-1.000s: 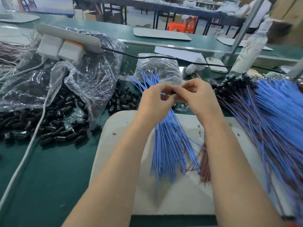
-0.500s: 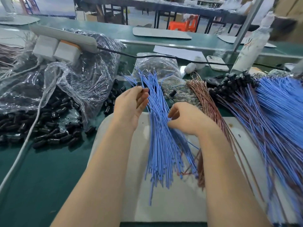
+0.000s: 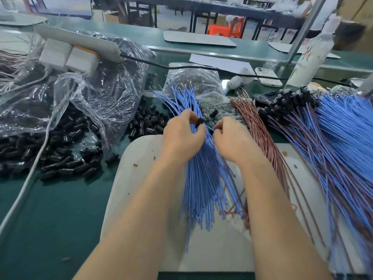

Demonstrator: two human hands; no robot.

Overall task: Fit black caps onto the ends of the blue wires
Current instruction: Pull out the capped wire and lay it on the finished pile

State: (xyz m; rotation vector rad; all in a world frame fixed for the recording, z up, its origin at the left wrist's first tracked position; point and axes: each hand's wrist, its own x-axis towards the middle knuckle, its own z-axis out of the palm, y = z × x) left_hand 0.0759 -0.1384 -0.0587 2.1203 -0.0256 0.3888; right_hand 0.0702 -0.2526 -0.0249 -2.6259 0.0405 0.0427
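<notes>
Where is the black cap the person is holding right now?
Centre of the head view: the left hand pinches the cap at its fingertips, over the blue wires, just left of the right hand.

We see a power strip [image 3: 80, 40] with 2 white adapters [image 3: 55, 54] far left, phone [image 3: 268, 76] near a white bottle [image 3: 308, 59] far right.

Green bench [image 3: 50, 229] with 1 white mat [image 3: 141, 162], loose black caps [image 3: 66, 164], clear plastic bags [image 3: 113, 91], 1 phone [image 3: 268, 76], 1 white cable [image 3: 46, 130].
</notes>
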